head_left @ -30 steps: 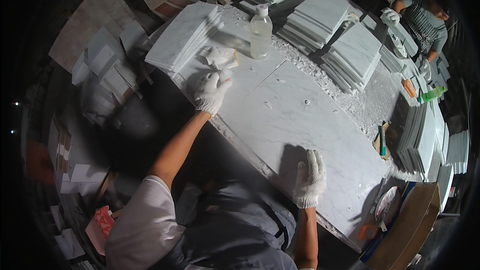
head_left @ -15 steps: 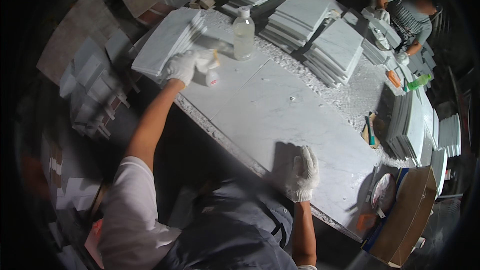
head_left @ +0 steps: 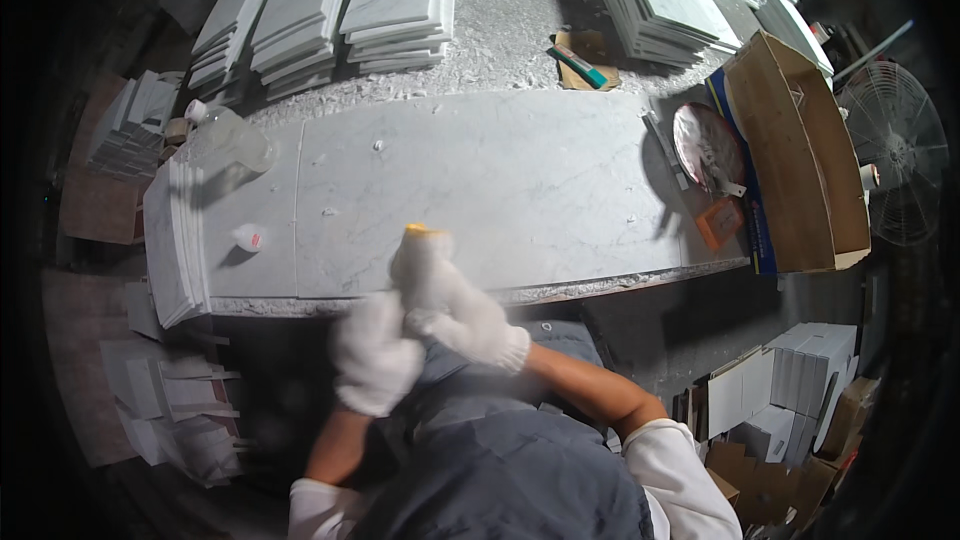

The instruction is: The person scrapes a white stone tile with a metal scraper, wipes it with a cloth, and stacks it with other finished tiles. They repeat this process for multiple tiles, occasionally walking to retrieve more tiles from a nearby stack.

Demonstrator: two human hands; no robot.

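Both my hands wear white knitted gloves and are together in front of my lap, at the table's near edge. My right hand [head_left: 465, 318] is closed around a bunched white cloth piece with a yellow edge, which looks like a spare glove [head_left: 422, 252]. My left hand [head_left: 378, 352], blurred, is curled into a fist against its lower part; the fingers are partly hidden. Beyond them lies a pale marble slab [head_left: 500, 175] with a few white crumbs. A small white bottle [head_left: 247, 237] stands left of my hands, with a clear plastic bottle [head_left: 238, 140] behind it.
Stacks of marble tiles [head_left: 395, 0] line the far side; another stack [head_left: 175, 240] is at the left edge. At right are a round dish of white paste [head_left: 708, 145], an orange block [head_left: 718, 224], an open cardboard box [head_left: 800, 155] and a fan [head_left: 897, 148].
My view has swung to the right. My left hand has brought the yellow-edged white piece from beside the tile stack to my lap. My right hand has lifted off the slab and joined it.
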